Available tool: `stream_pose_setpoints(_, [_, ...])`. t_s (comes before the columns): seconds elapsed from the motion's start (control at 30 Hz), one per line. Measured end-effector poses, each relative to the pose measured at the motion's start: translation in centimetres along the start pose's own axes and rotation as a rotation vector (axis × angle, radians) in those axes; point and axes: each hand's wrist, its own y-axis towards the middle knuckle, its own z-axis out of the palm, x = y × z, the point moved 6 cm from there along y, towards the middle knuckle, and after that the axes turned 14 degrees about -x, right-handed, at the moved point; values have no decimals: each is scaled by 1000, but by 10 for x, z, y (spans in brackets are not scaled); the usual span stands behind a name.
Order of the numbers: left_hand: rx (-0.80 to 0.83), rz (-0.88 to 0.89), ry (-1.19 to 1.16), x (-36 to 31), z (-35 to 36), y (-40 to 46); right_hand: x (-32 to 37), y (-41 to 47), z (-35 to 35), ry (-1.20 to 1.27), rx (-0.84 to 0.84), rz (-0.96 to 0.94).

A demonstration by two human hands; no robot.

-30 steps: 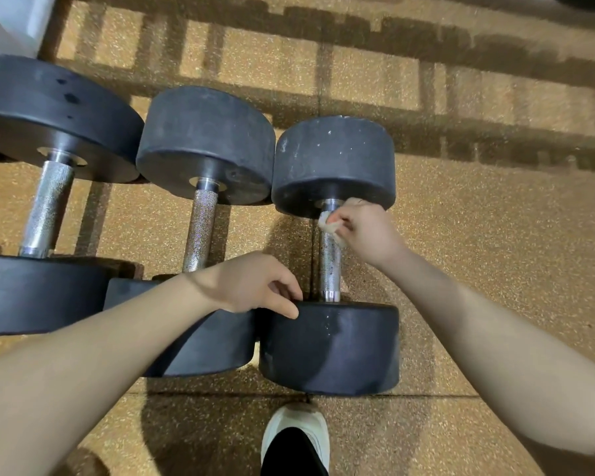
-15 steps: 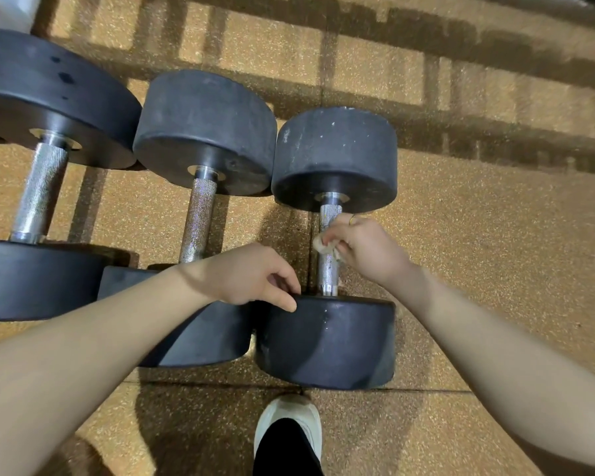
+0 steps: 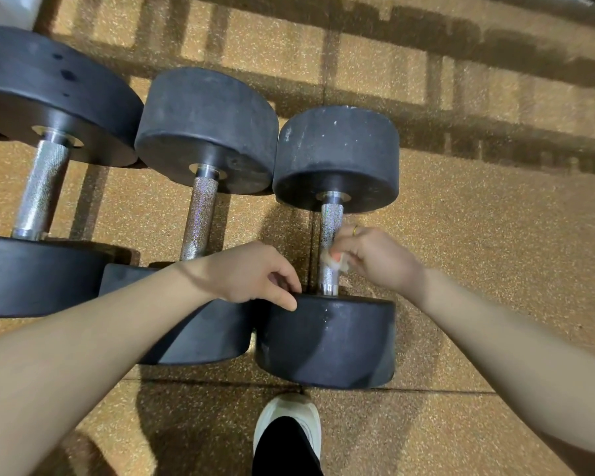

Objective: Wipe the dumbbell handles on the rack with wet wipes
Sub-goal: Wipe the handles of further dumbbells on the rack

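At centre right of the frame, the knurled steel handle (image 3: 330, 249) of the small black round-headed dumbbell (image 3: 327, 341) lies on the speckled tan rubber floor (image 3: 495, 269). Our right hand (image 3: 375, 257) pinches a crumpled white wet wipe (image 3: 334, 264) against its lower part; a second ago it was up by the far head, so we judge this handle nearly wiped. Our left hand (image 3: 255, 271), grip loosely curled and empty, still steadies the near head. Two larger black dumbbells (image 3: 203, 132) wait at left.
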Motion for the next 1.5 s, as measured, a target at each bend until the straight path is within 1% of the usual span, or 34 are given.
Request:
stream_pose_setpoints(0.1, [20,-21,-19,1,0,0,19,-13,12,69,204,-39])
stream_pose_setpoints(0.13, [22,-20,-21,1,0,0,16,-11,12,64,221,-34])
stream_pose_setpoints(0.17, [22,-16,-20,1,0,1,11,-5,8,35,218,20])
stream_pose_setpoints(0.23, [20,-6,-13,1,-1,1,-4,8,-4,6,111,81])
stream_pose_setpoints(0.27, [16,-2,-11,1,0,1,-9,12,-7,-16,54,57])
stream_pose_setpoints(0.33, [4,4,-11,2,1,2,-10,12,-8,-55,19,18])
stream_pose_setpoints(0.37, [2,4,-16,3,1,2,-6,8,-5,-56,49,1])
stream_pose_setpoints(0.43, [0,-1,-32,4,1,1,2,-3,7,-49,206,-23])
stream_pose_setpoints(0.47, [3,-1,-35,4,1,2,5,-4,6,-65,264,-4])
stream_pose_setpoints(0.5, [6,-2,-35,4,1,2,4,1,3,-106,280,-3])
stream_pose_setpoints(0.57, [9,-3,-34,3,1,3,0,25,-11,-158,111,-17])
stream_pose_setpoints(0.6, [10,-1,-34,3,1,3,-6,38,-16,-161,53,52])
stream_pose_setpoints(0.63, [12,0,-32,4,1,3,-8,48,-11,-221,59,41])
stream_pose_setpoints(0.67, [12,0,-32,4,1,3,-4,53,-6,-280,113,37])
stream_pose_setpoints(0.73, [10,0,-32,5,1,3,7,49,10,-432,207,-80])
stream_pose_setpoints(0.83, [4,5,-17,5,2,3,24,27,37,-546,416,-318])
stream_pose_setpoints(0.87, [4,8,-13,5,2,2,29,21,44,-540,498,-342])
stream_pose_setpoints(0.93, [3,11,-15,5,2,2,33,20,48,-499,600,-280])
stream_pose_setpoints(0.97, [1,9,-16,5,2,2,32,24,48,-492,601,-247])
stream_pose_setpoints(1.0, [1,7,-14,5,2,1,33,31,44,-547,586,-246])
stream_pose_setpoints(1.07, [5,9,-10,5,2,2,33,45,33,-681,489,-274])
stream_pose_setpoints(1.1, [8,8,-9,5,2,2,29,52,29,-732,451,-255])
stream_pose_setpoints(1.2, [12,7,-1,5,2,3,31,59,25,-811,415,-211])
stream_pose_setpoints(1.23, [9,10,3,4,2,3,33,57,28,-799,437,-186])
stream_pose_setpoints(1.27, [5,9,4,5,2,2,37,53,32,-732,476,-164])
stream_pose_setpoints(1.37, [10,13,14,4,1,1,53,35,39,-417,698,2])
stream_pose_setpoints(1.4, [12,15,21,4,1,1,54,34,39,-345,710,38])
stream_pose_setpoints(1.43, [12,16,26,4,0,1,51,40,36,-347,674,26])
stream_pose_setpoints(1.47, [12,14,26,3,0,2,47,49,32,-414,583,-26])
stream_pose_setpoints(1.5, [15,9,27,3,0,1,44,58,27,-531,455,-95])
